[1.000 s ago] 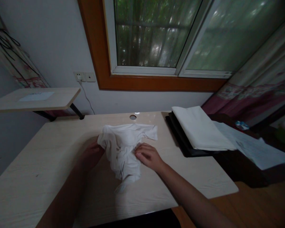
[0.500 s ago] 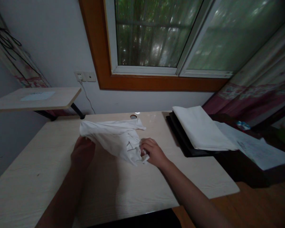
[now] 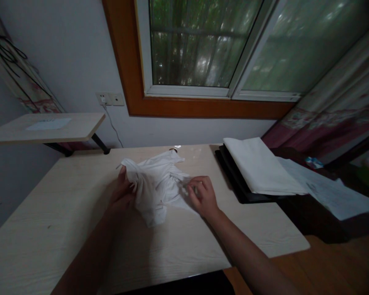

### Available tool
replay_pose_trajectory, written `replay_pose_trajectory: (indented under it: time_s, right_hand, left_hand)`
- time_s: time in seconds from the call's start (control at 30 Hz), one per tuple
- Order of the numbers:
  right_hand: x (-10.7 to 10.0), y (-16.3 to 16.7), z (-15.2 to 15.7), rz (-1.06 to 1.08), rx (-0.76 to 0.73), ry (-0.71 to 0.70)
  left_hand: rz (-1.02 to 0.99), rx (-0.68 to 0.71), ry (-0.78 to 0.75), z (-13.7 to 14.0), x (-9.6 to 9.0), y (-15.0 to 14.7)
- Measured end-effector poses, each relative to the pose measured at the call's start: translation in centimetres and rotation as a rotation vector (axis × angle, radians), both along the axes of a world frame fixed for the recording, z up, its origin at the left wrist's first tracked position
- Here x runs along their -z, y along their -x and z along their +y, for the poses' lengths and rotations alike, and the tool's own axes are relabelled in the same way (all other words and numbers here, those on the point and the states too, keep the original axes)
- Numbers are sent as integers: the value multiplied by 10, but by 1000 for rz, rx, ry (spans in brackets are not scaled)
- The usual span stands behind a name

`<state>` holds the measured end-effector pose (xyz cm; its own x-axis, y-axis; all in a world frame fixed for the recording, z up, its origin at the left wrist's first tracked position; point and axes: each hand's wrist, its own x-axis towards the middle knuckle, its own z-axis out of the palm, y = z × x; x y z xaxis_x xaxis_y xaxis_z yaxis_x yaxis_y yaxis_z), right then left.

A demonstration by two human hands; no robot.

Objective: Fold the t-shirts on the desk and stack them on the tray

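A small white garment (image 3: 160, 176), perhaps a shirt, lies crumpled on the pale wooden desk (image 3: 184, 241). Its left part is lifted off the surface, and a loose flap hangs toward me. My left hand (image 3: 121, 196) grips that raised left edge, with one finger showing up through or behind the thin fabric. On the other side, my right hand (image 3: 203, 196) is closed in a pinch at the garment's right edge. Folds hide part of the left fingers, and the exact fabric between the right fingertips is hard to make out.
Folded white cloth (image 3: 261, 168) rests on a black flat item (image 3: 230, 176) at the desk's right. A raised shelf (image 3: 86, 127) with a paper (image 3: 49, 124) stands at left. A charger cable (image 3: 112, 123) hangs from the wall socket (image 3: 103, 98). Papers (image 3: 329, 186) lie farther right.
The garment's left end has moved right and bunched up, with a flap now hanging nearer me. My left hand moved right with it; my right hand shifted slightly right and up.
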<state>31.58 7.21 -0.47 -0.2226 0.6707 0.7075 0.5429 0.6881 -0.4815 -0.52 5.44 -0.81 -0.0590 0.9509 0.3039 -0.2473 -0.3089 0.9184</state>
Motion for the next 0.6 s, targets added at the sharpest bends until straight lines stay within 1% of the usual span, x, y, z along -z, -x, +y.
replay_pose_trajectory:
  time_s: [0.1,0.13,0.2,0.27,0.33,0.43,0.53,0.6]
  right_hand:
    - [-4,17,-11,-208,-304,22]
    - [-4,22,-14,-264,-374,48]
    - [-5,33,-18,-347,-446,95]
    - [-4,42,-20,-411,-458,105]
    - [-2,48,-22,-471,-433,91]
    - [1,55,-24,-551,-380,67]
    - [4,59,-26,-596,-349,72]
    - [5,60,-25,-573,-348,87]
  left_hand:
    - [52,36,4,2,14,2]
    - [71,58,4,3,17,2]
    - [129,102,-26,2,18,-1]
    - [227,148,-98,2,17,-5]
    - [324,188,-189,2,16,-9]
    - [383,244,-297,5,16,-13]
    - [422,300,-325,6,14,-14]
    - [469,315,-281,5,9,-14]
